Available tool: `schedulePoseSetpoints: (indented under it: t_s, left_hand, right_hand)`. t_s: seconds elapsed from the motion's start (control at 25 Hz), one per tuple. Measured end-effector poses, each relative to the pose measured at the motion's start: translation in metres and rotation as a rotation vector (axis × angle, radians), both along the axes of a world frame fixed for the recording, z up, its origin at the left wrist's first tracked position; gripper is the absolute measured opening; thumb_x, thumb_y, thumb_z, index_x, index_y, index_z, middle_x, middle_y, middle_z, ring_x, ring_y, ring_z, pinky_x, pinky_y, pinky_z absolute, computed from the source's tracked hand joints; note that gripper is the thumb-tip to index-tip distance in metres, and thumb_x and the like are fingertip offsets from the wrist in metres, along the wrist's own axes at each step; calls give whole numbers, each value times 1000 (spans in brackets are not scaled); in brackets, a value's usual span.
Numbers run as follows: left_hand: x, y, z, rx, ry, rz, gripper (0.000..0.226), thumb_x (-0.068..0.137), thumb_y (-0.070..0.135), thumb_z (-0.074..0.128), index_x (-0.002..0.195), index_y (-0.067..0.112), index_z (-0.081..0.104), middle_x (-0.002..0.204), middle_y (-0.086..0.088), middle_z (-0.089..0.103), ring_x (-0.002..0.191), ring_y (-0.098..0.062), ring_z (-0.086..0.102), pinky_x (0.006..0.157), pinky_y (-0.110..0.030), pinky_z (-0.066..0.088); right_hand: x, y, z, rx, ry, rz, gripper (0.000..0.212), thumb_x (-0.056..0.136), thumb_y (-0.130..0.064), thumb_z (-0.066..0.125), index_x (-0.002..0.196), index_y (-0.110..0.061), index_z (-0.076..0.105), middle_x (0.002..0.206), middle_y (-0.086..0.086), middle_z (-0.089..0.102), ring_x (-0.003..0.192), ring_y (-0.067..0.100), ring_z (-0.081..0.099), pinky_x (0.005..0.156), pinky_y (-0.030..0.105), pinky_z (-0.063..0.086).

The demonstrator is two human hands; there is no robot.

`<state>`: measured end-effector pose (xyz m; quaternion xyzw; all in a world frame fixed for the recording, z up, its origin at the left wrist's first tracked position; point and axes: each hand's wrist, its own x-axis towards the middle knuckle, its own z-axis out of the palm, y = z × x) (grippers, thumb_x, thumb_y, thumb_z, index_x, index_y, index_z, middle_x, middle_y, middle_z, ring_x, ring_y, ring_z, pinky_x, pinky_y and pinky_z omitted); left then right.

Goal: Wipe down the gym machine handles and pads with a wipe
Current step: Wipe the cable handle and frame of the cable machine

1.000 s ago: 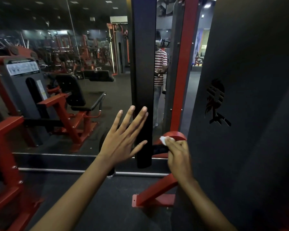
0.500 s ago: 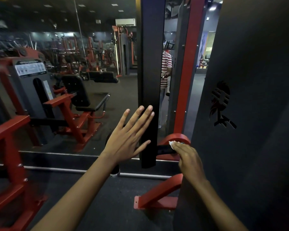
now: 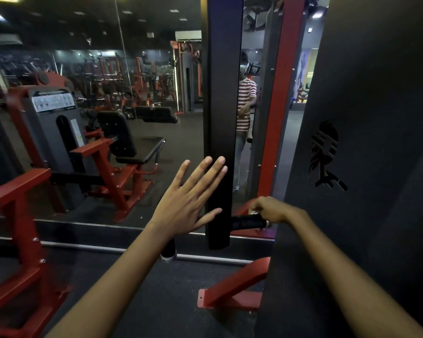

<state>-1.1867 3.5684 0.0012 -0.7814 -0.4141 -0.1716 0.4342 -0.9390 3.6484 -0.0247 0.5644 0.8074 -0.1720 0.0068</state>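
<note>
A wall-wide mirror (image 3: 83, 118) filled the far side of the dim gym, with red-framed machines and black padded seats reflected in it. Against it, right of centre, hung the landmark: a long, upright black pad (image 3: 220, 118), smooth and matte, with a squared lower end. To the pad's right rose a broad dark grey panel (image 3: 364, 142), finely textured and cut through with a stylised logo; between pad and panel ran a glossy red steel upright (image 3: 276, 106). Below the pad lay dark, speckled rubber flooring (image 3: 137, 296), with a red foot bracket (image 3: 230, 292) bolted to it. The left hand (image 3: 188, 203) was fully spread, fingers straight and apart, holding nothing, its fingertips and thumb overlapping the pad's left edge; whether they pressed it could not be told. The right hand (image 3: 274, 211), low at the pad's right, was curled shut over the outer end of a short black cylindrical handle (image 3: 247, 222), which jutted sideways from behind the pad. The wipe (image 3: 253, 212) showed only as a pale sliver under those knuckles, pinched against the handle.
</note>
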Motion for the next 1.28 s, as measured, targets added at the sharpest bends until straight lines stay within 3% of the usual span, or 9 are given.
schedulePoseSetpoints:
  t_s: [0.16,0.32,0.52,0.68,0.76,0.88,0.96,1.12,1.28]
  left_hand:
    - [1,0,-1,-9,-14,-11,79,94,57,35,151,9,8,159,-8,0,147,-26,1,116,-50,18]
    - [-1,0,0,-13,-10,-2,79,94,57,35,151,10,7,159,-8,-2,147,-25,0,116,-50,17]
    - [-1,1,-1,-18,-2,-7,80,94,59,33,151,10,7,159,-8,-1,147,-26,1,117,-50,16]
    - [-1,2,-2,-21,-14,-7,80,94,57,35,151,9,7,159,-9,-3,147,-27,-1,117,-50,17]
    - [0,3,-2,-26,-20,-13,80,94,57,35,151,9,7,159,-9,-3,147,-27,-1,117,-50,17]
    - [-1,3,-2,-35,-17,-14,81,94,57,35,151,8,6,159,-9,-6,147,-27,-1,117,-50,17]
    - [-1,2,-2,-38,-21,-12,81,94,56,35,151,8,5,159,-9,-7,147,-28,-2,117,-49,17]
    - [-1,2,-1,-55,-21,-9,80,94,55,37,151,8,5,159,-9,-6,147,-28,-2,117,-49,17]
    - [-3,4,-1,-74,-1,15,80,94,54,38,151,8,6,159,-10,-2,147,-28,-1,116,-49,19]
  right_hand:
    - [-26,-1,13,68,9,53,25,87,1,45,77,-15,61,93,14,63,82,27,59,67,35,45]
    - [-51,-16,11,155,118,112,28,86,3,44,108,-2,60,110,19,62,98,32,60,69,29,41]
    - [3,-16,-7,296,-145,-28,26,83,-4,55,95,-24,67,96,2,67,96,23,62,75,34,47]
    - [-3,-39,-27,709,353,-262,35,79,9,50,99,-11,70,94,4,67,91,24,55,76,20,36]
    - [-29,-67,-49,910,603,-216,38,76,11,42,100,-3,70,96,9,68,91,24,56,85,10,33]
    - [-72,-101,-91,919,675,-92,33,88,-3,42,112,1,63,114,11,60,104,16,55,98,16,40]
    - [-75,-99,-103,913,705,-116,29,89,-3,48,114,0,62,116,10,57,104,17,57,94,24,46]
    - [-38,-77,-102,1041,530,-106,31,77,8,55,103,-4,68,92,9,62,83,21,56,74,24,46]
    - [-10,-67,-102,952,614,-384,29,68,21,65,90,3,71,81,12,60,72,28,61,74,19,42]
